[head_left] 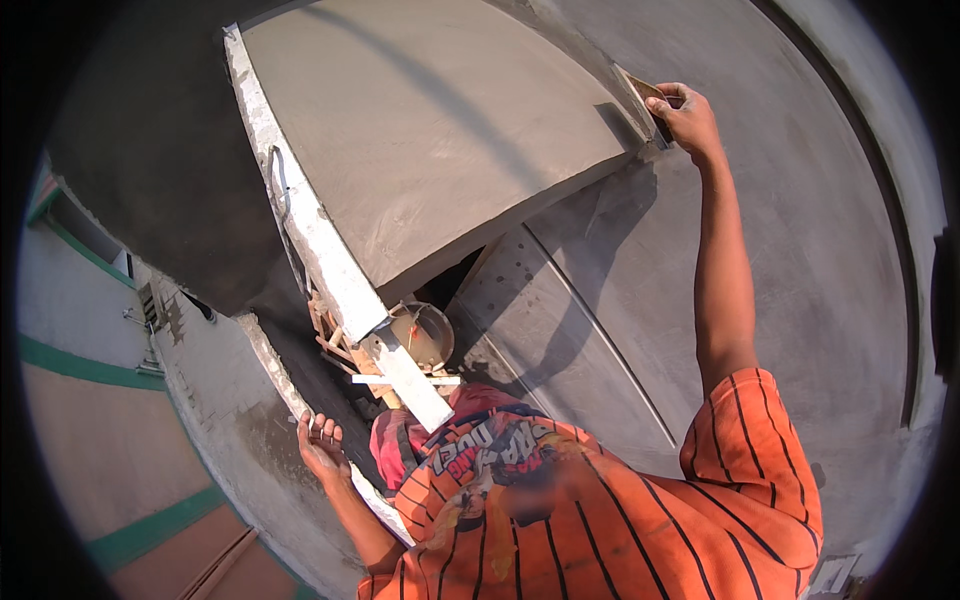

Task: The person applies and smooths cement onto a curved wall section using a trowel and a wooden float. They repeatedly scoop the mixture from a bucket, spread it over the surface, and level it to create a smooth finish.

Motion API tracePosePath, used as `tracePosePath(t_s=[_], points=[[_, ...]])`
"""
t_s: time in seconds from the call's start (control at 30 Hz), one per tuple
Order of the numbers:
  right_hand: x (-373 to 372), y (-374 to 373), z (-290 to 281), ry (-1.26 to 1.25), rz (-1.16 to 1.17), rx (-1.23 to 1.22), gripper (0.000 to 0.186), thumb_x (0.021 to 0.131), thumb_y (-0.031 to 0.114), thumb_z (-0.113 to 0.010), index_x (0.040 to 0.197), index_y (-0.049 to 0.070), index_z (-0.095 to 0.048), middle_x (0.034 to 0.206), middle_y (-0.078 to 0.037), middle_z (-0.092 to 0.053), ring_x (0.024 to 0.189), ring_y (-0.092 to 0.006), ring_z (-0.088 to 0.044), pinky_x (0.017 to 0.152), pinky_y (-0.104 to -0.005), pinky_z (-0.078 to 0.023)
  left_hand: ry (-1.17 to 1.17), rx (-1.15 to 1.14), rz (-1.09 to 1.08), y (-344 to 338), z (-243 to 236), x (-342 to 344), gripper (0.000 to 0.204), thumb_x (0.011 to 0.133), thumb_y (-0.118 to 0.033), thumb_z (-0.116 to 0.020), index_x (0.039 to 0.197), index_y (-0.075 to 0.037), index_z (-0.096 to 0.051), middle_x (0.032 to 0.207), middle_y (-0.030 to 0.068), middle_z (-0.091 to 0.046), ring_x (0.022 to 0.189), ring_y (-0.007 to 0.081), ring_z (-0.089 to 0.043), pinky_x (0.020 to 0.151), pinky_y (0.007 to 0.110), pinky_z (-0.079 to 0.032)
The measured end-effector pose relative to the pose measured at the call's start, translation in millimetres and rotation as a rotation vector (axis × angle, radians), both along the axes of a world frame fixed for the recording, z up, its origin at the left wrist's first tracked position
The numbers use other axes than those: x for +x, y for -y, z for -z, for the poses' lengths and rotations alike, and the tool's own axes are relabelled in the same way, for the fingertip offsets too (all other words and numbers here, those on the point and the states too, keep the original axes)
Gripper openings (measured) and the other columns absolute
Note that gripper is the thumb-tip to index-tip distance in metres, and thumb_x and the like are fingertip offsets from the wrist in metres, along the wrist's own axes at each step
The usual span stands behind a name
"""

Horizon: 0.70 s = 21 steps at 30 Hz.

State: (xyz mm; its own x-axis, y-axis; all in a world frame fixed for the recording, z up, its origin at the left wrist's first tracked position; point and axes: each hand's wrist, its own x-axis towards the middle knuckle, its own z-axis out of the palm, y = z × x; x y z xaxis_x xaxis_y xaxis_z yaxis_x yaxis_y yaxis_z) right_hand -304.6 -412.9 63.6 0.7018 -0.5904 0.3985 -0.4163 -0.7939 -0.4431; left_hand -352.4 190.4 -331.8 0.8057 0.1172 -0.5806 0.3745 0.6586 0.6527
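My right hand (690, 118) reaches far out to the upper right, its fingers wrapped round a flat plastering float (640, 98) seen nearly edge-on. The float lies at the corner where the smooth grey plastered slab (440, 130) meets the wall (800, 250). A white board (310, 225), spotted with mortar, runs along the slab's left edge. At the lower left, my left hand (323, 447) has its fingers curled over a white-edged ledge (275, 365). Part of that grip is hidden.
Below the slab's near corner stand a bucket (425, 335) and several wooden pieces. A short white plank (410, 385) juts toward my body. Thin straight strips (600, 325) line the wall on the right. A drop shows at the left beside a green-banded building (100, 400).
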Motion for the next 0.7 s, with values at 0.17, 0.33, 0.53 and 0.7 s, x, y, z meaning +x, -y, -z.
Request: tracePosePath(t_s=[0.17, 0.33, 0.53, 0.7], points=[[-25, 29, 28, -0.159, 0.035, -0.009, 0.042, 0.076, 0.025, -0.075, 0.113, 0.006, -0.067, 0.1, -0.011, -0.072, 0.093, -0.0223, -0.067, 0.084, -0.0338, -0.05, -0.057, 0.028, 0.05, -4, 9, -4, 0.031, 0.095, -0.034, -0.055, 0.115, -0.011, -0.055, 0.09, 0.0021, -0.061, 0.075, 0.0138, -0.057, 0.065, 0.026, -0.048], [-5, 9, 38, -0.205, 0.018, -0.014, 0.048, 0.074, 0.031, -0.077, 0.113, 0.006, -0.067, 0.102, -0.012, -0.071, 0.093, -0.0242, -0.067, 0.085, -0.0359, -0.05, -0.006, 0.102, 0.172, 19, 3, 21, 0.042, 0.093, -0.037, -0.056, 0.124, -0.01, -0.055, 0.099, 0.0023, -0.058, 0.084, 0.0159, -0.056, 0.075, 0.032, -0.046], [48, -155, 30, 0.09, -0.682, 0.017, 0.032, 0.085, 0.011, -0.07, 0.111, -0.004, -0.062, 0.095, -0.012, -0.07, 0.08, -0.0185, -0.065, 0.072, -0.0313, -0.052, 0.031, 0.143, 0.298, 45, -9, 46, 0.035, 0.096, -0.031, -0.054, 0.12, -0.005, -0.055, 0.09, 0.0032, -0.061, 0.079, 0.0143, -0.06, 0.071, 0.029, -0.051], [-47, -154, 26, 0.313, -0.488, 0.421, 0.052, 0.083, 0.03, -0.073, 0.123, -0.001, -0.059, 0.106, -0.016, -0.067, 0.095, -0.0198, -0.064, 0.085, -0.0309, -0.049, 0.058, 0.297, 0.536, 41, 39, 24, 0.027, 0.095, -0.027, -0.055, 0.113, -0.007, -0.058, 0.097, 0.0056, -0.063, 0.083, 0.0169, -0.061, 0.073, 0.031, -0.05]])
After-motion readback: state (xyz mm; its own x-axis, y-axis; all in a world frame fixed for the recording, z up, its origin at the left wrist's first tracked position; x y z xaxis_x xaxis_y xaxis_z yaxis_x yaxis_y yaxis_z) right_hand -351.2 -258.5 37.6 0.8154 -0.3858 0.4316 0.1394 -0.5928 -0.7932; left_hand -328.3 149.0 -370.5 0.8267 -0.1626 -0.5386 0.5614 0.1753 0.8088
